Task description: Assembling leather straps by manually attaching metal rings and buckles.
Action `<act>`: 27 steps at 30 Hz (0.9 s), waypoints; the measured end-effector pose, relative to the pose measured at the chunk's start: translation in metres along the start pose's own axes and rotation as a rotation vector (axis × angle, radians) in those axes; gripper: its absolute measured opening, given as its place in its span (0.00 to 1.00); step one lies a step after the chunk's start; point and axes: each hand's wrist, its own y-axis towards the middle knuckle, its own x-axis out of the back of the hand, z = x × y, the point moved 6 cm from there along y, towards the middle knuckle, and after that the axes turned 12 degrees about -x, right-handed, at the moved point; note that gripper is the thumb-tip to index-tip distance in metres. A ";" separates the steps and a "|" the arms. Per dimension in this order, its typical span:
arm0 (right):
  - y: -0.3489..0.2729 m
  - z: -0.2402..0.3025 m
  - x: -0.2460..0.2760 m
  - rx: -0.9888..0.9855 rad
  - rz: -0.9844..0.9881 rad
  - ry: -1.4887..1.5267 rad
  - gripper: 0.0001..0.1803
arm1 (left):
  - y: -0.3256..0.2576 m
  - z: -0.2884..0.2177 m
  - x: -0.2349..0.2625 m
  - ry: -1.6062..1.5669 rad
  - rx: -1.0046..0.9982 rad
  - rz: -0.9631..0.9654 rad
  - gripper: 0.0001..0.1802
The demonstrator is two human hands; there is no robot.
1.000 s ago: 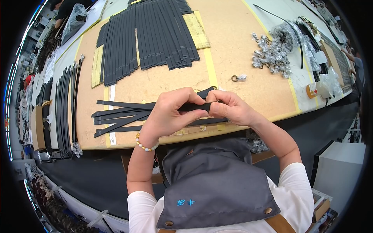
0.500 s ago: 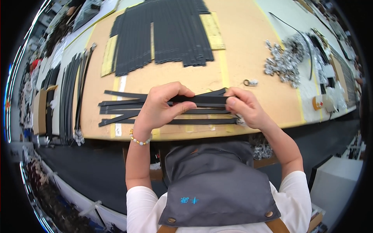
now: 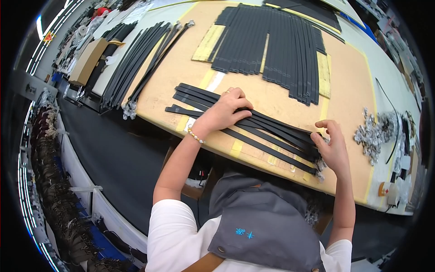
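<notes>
Several flat black belts (image 3: 276, 153) lie in a loose, fanned bundle across the near part of the table, their right ends wrapped in clear plastic (image 3: 321, 164). My left hand (image 3: 228, 109) rests over the upper belts around their middle, fingers curled and thumb low, closed on a belt. By the right ends of the belts, my right hand (image 3: 333, 146) has its thumb and forefinger apart beside the topmost belt's end. Whether it still touches that belt is hard to see.
Beyond the hands, many black straps (image 3: 290, 59) lie in rows on yellow boards (image 3: 324, 75). A heap of plastic-wrapped metal pieces (image 3: 374, 136) sits at the right. More belts (image 3: 136, 63) hang near the table's left edge, beside a cardboard box (image 3: 88, 61). A tape roll (image 3: 387, 190) stands front right.
The view has turned left. The belt stretched between my hands has come down onto the bundle. My right hand's fingers have spread from their pinch.
</notes>
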 end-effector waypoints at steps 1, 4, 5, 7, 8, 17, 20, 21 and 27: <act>0.002 0.011 -0.005 0.011 0.053 0.007 0.16 | -0.001 0.000 0.001 0.001 0.015 -0.003 0.10; 0.012 0.055 -0.036 0.089 0.197 0.030 0.22 | -0.013 -0.004 0.013 0.055 0.034 -0.037 0.09; 0.016 0.072 -0.048 0.118 0.242 0.042 0.23 | -0.017 -0.007 0.018 0.085 0.023 -0.062 0.09; 0.027 0.103 -0.078 0.225 0.311 0.055 0.25 | -0.032 -0.012 0.032 0.129 0.062 -0.137 0.09; 0.033 0.117 -0.092 0.301 0.326 0.050 0.26 | -0.040 -0.014 0.041 0.154 0.091 -0.210 0.09; 0.020 0.174 -0.210 0.641 0.261 -0.140 0.36 | -0.208 -0.013 0.017 -0.210 0.499 -1.449 0.33; -0.018 0.187 -0.210 0.764 0.338 -0.101 0.35 | -0.209 -0.018 -0.018 -0.687 0.485 -1.573 0.30; -0.032 0.188 -0.211 0.813 0.352 -0.097 0.35 | -0.201 -0.022 -0.024 -0.791 0.457 -1.576 0.29; -0.082 0.197 -0.193 1.031 0.406 -0.055 0.31 | -0.190 -0.048 -0.025 -1.199 0.450 -1.807 0.25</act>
